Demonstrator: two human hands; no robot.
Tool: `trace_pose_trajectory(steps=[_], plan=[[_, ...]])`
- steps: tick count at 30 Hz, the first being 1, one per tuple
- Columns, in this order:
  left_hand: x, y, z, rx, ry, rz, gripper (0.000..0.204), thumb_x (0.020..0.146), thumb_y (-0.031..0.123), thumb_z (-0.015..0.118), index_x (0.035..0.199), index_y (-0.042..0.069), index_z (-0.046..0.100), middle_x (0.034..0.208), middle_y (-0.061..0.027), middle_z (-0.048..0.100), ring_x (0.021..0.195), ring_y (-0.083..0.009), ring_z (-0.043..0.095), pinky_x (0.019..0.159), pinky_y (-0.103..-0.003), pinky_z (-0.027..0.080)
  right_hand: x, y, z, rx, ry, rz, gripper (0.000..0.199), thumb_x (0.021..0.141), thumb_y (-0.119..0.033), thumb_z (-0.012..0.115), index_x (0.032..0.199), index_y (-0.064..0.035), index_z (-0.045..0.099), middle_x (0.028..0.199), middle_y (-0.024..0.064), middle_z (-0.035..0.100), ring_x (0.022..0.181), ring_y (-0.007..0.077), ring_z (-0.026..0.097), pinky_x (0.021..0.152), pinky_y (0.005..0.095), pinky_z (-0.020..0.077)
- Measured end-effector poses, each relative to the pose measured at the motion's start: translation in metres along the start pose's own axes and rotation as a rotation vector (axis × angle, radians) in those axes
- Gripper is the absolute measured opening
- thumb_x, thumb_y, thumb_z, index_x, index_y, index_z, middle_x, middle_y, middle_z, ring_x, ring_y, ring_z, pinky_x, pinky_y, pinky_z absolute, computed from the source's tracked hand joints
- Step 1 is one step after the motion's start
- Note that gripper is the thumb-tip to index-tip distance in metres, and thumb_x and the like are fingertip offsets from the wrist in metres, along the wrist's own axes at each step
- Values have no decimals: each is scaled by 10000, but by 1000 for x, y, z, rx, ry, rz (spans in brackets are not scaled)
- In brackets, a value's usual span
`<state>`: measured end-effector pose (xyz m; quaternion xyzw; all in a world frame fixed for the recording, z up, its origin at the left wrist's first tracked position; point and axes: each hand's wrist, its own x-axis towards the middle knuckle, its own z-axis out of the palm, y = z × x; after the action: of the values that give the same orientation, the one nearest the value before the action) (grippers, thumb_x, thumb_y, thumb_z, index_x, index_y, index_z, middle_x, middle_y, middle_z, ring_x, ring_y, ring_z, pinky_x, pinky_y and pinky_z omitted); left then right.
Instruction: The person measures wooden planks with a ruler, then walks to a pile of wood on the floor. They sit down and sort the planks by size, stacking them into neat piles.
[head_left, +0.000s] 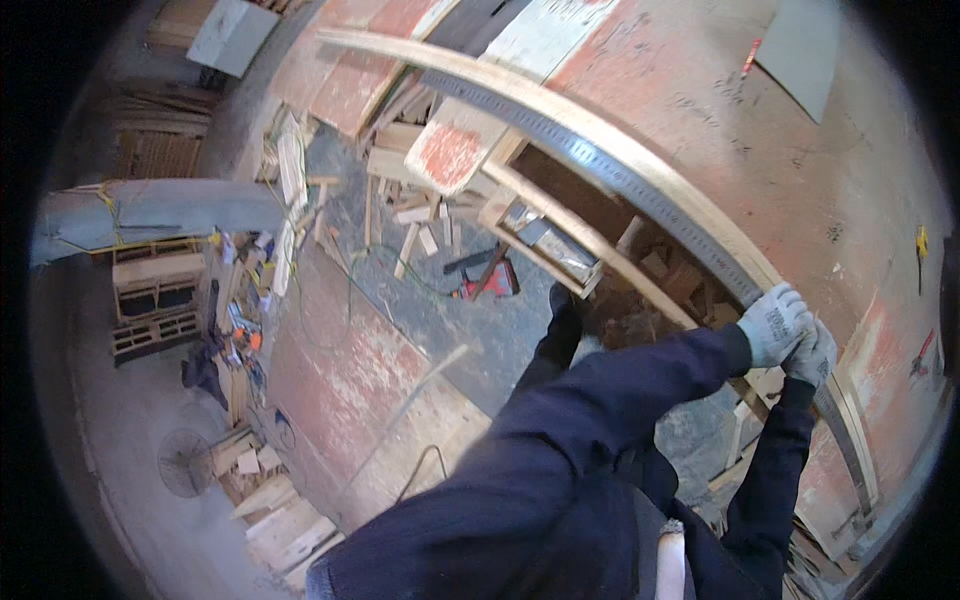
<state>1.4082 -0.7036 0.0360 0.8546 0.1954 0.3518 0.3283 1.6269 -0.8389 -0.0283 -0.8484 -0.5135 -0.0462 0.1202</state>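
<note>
A long pale wooden strip [650,165] runs along the near edge of the worktable, bent into an arc by the lens. Against its side facing me lies a long steel ruler [585,153] with graduation marks. My left hand [775,325], in a pale grey glove, is closed over the strip and ruler towards their right part. Right beside it, touching it, my right hand [813,354], gloved the same way, also closes over them. The hands cover the wood and ruler there; the fingertips are partly hidden.
On the worktable [700,90] lie a red marker [750,58], a grey sheet [803,55], a yellow-handled tool [920,258] and red-handled pliers [923,352]. An open drawer [545,250] juts out below. A red power tool [492,280], offcuts [410,245] and a fan [185,462] stand on the floor.
</note>
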Motion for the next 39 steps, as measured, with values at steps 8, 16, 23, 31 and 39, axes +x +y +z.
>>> trace_pose_trajectory(steps=[8, 16, 23, 31, 39], plan=[[-236, -38, -197, -20, -133, -403, 233, 876, 153, 692, 1090, 68, 727, 979, -134, 727, 931, -336, 685, 856, -450, 551, 3, -2, 6, -31, -24, 69, 361, 1028, -282, 527, 1249, -50, 694, 1205, 182, 704, 1167, 361, 618, 1054, 463, 445], [-422, -78, -310, 66, 57, -1063, 250, 998, 172, 581, 1192, 67, 699, 1045, -147, 743, 1010, -308, 709, 917, -408, 540, 17, 20, 16, -120, -102, 131, 412, 1038, -379, 514, 1152, -38, 716, 1114, 210, 718, 1056, 395, 653, 951, 495, 487], [-391, -155, -411, 2, 286, -1016, 261, 1035, 181, 555, 1174, 19, 706, 980, -95, 754, 879, -167, 698, 841, -318, 549, 63, -49, 10, -184, -305, 266, 539, 1026, -513, 476, 1100, -51, 741, 1111, 223, 720, 1074, 408, 652, 956, 509, 478], [-291, -340, -669, -344, 912, -843, 290, 1055, 201, 558, 1215, -14, 670, 1021, -102, 736, 842, -180, 703, 770, -314, 558, 89, -245, 67, -152, 74, -316, 291, 1016, -334, 537, 986, -78, 671, 1085, 145, 706, 1078, 375, 631, 916, 501, 479], [-210, -644, -907, 5, 985, -855, 346, 1051, 296, 541, 1123, -5, 695, 1010, -128, 709, 951, -204, 674, 863, -351, 548, 75, -308, 79, -79, -31, 176, 325, 1039, -288, 531, 1137, -13, 676, 1147, 193, 672, 1125, 374, 589, 1020, 485, 439]])
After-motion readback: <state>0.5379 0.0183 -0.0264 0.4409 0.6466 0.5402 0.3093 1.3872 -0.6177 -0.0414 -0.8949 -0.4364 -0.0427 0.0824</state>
